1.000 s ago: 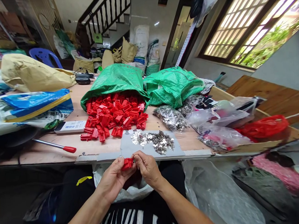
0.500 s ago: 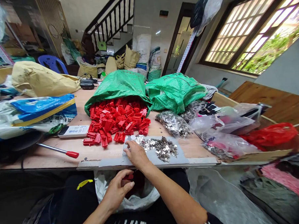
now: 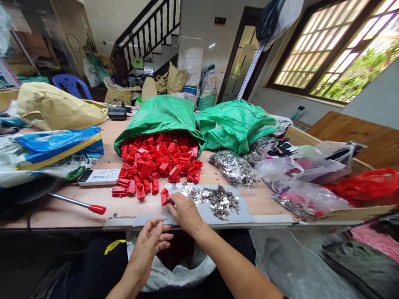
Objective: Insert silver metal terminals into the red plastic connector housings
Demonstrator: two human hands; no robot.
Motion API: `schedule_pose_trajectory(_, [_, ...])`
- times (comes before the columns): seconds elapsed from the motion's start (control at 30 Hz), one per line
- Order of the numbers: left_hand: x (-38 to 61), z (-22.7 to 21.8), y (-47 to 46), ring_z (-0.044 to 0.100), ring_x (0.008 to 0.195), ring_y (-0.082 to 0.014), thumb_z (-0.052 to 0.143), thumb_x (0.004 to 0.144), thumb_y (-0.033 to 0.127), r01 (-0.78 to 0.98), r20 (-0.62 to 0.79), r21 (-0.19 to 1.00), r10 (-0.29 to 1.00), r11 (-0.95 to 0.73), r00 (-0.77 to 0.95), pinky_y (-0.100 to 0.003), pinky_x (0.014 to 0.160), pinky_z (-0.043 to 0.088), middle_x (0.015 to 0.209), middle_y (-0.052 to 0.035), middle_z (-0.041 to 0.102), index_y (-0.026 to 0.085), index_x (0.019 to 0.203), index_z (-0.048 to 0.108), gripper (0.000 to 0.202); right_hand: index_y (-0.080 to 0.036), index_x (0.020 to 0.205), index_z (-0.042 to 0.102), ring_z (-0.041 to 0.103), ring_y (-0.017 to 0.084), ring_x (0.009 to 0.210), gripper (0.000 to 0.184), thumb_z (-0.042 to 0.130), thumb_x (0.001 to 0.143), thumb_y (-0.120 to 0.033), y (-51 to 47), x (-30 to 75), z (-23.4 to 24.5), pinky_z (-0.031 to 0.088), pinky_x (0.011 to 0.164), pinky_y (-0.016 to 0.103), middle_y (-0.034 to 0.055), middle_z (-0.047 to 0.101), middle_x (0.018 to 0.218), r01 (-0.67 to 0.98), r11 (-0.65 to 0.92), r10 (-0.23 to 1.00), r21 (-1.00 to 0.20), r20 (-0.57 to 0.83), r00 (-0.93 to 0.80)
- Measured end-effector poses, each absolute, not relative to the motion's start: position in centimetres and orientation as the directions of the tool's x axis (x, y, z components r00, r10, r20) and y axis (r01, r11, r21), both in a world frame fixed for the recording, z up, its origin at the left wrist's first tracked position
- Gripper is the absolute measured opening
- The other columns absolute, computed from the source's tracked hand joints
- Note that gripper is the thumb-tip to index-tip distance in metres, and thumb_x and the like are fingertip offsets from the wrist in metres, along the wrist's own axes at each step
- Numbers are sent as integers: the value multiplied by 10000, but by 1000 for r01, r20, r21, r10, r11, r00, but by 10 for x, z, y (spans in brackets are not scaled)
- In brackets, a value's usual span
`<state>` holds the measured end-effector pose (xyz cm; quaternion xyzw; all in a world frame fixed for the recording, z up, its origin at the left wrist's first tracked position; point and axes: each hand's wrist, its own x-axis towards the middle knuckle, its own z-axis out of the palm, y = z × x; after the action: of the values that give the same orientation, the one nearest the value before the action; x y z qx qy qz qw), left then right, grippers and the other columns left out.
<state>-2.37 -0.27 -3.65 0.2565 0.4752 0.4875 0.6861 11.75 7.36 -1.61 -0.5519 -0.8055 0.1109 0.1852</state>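
Note:
My right hand (image 3: 184, 212) rests on the grey sheet (image 3: 242, 213) at the table's front edge, its fingers pinched on a single red plastic part (image 3: 164, 196). My left hand (image 3: 150, 244) hovers below the table edge, over a white plastic bag (image 3: 178, 274) in my lap, fingers loosely apart and holding nothing. Just beyond my right hand lies a heap of small silver metal pieces (image 3: 215, 199). A big pile of red plastic parts (image 3: 157, 162) spills from a green sack (image 3: 160, 116) farther back.
A second green sack (image 3: 236, 123), clear bags of metal pieces (image 3: 233, 165) and a red bag (image 3: 366, 184) crowd the right. A red-handled tool (image 3: 78, 203), a white remote (image 3: 98, 176) and blue-white sacks (image 3: 44, 152) lie at the left.
The red part held between both hands went down into the lap bag. My right hand reached onto the table and now pinches another red part; my left hand has opened.

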Motion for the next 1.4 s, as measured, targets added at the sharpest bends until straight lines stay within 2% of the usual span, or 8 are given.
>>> schedule_pose_trajectory(0.2, [-21, -32, -5, 681, 765, -158, 749, 743, 307, -598, -406, 686, 900, 414, 157, -268, 649, 544, 1000, -55, 692, 232, 1191, 545, 498, -258, 1058, 633, 602, 119, 887, 215, 544, 890, -157, 16, 147, -8, 451, 776, 192, 4, 630, 982, 627, 565, 797, -536, 156, -583])
schedule_pose_trajectory(0.4, [-19, -36, -8, 687, 797, -177, 771, 719, 216, -581, -393, 683, 893, 442, 218, -289, 698, 556, 944, -59, 708, 187, 1107, 602, 424, -211, 984, 627, 612, 146, 830, 145, 614, 847, -166, 13, 174, -13, 464, 756, 234, 17, 656, 893, 653, 394, 910, -647, 174, -377])
schedule_pose_trajectory(0.53, [-21, -31, -8, 695, 874, -196, 726, 761, 156, -638, -396, 613, 880, 467, 263, -322, 755, 562, 1036, -72, 698, 226, 1191, 576, 461, -186, 967, 595, 608, 177, 855, 115, 570, 862, -146, 28, 189, -20, 447, 775, 281, 55, 643, 929, 853, 159, 982, -497, 172, -83])
schedule_pose_trajectory(0.7, [-23, -25, -8, 696, 920, -192, 630, 827, 88, -696, -392, 514, 859, 502, 329, -297, 763, 565, 1210, -104, 640, 251, 1301, 511, 515, -206, 914, 597, 621, 184, 800, 52, 571, 884, -240, 39, 186, -24, 413, 667, 269, 41, 654, 917, 956, 35, 994, -293, 108, -4])
schedule_pose_trajectory(1.03, [-27, -25, -9, 701, 854, -174, 615, 844, 96, -742, -406, 402, 831, 536, 380, -250, 724, 574, 1119, -110, 667, 227, 1353, 478, 543, -213, 907, 623, 624, 169, 783, 104, 525, 907, -246, 41, 185, -25, 403, 645, 250, 51, 663, 922, 963, 47, 990, -265, 139, -10])
schedule_pose_trajectory(1.17, [-25, -24, -8, 697, 810, -150, 642, 828, 98, -741, -412, 408, 832, 533, 372, -215, 687, 569, 1069, -95, 678, 236, 1356, 471, 572, -210, 952, 622, 627, 170, 792, 135, 494, 916, -232, 37, 188, -19, 423, 685, 255, 51, 670, 941, 913, 97, 976, -397, 216, -10])
schedule_pose_trajectory(1.3, [-22, -25, -7, 692, 747, -131, 629, 849, 139, -719, -408, 441, 834, 537, 373, -177, 617, 550, 1002, -95, 692, 232, 1350, 480, 531, -206, 919, 613, 592, 130, 659, 130, 504, 915, -276, 30, 181, -5, 428, 639, 227, 1, 667, 798, 668, 254, 967, -700, 205, -152])
schedule_pose_trajectory(1.4, [-20, -28, -7, 675, 702, -118, 588, 885, 184, -712, -380, 450, 837, 540, 394, -167, 584, 535, 929, -90, 698, 201, 1312, 522, 433, -197, 874, 624, 563, 109, 626, 97, 542, 888, -249, 24, 170, 6, 423, 608, 206, -13, 655, 759, 523, 316, 942, -791, 199, -269])
